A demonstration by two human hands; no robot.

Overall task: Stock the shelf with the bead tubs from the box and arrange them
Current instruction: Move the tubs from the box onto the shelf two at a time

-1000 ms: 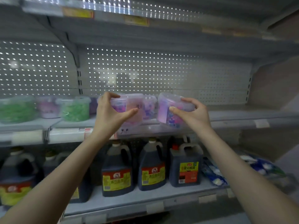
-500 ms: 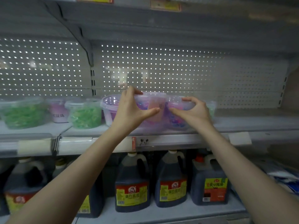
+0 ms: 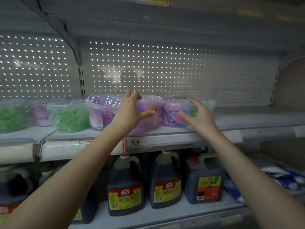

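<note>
On the shelf, near its front edge, I judged the placing step nearly over: my left hand and right hand were spread open, gripping nothing. Next called for nudging the row straight. The pink tub and purple tub stood there side by side, clear, lidded, beads showing through.

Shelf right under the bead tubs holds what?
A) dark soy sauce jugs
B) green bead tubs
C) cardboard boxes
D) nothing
A: dark jugs with red-and-yellow labels stand in a row on the lower shelf, directly beneath the purple bead tubs.
</note>
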